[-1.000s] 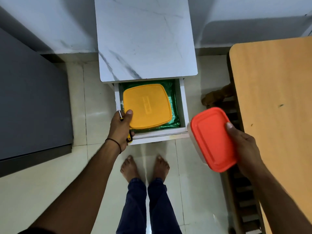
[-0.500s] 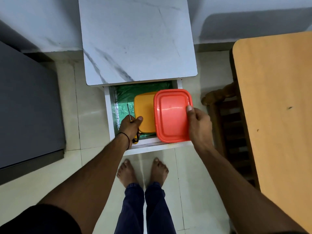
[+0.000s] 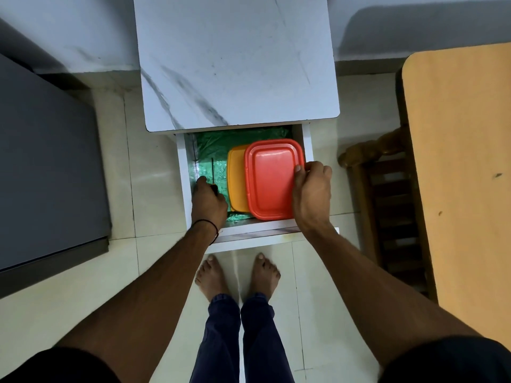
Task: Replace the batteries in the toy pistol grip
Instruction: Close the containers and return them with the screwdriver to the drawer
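Observation:
An open white drawer [image 3: 182, 172] lined with green plastic sits under a marble-topped cabinet. Inside it, a red-lidded box [image 3: 269, 179] lies on the right, overlapping a yellow-lidded box [image 3: 235, 181]. My right hand [image 3: 311, 193] grips the red box at its right edge. My left hand [image 3: 207, 201] is down in the drawer's left part, holding a screwdriver [image 3: 212, 172] whose thin shaft points away from me over the green liner; its handle is hidden in my fist. No toy pistol grip or batteries are in view.
The marble cabinet top [image 3: 235, 64] overhangs the back of the drawer. A wooden table [image 3: 464, 161] and a wooden chair [image 3: 387, 205] stand to the right. A dark grey unit [image 3: 47, 167] is at the left. My bare feet stand on the tiled floor before the drawer.
My right hand brought the red box from beside the table into the drawer, over the yellow box. My left hand moved the screwdriver down into the drawer's left side.

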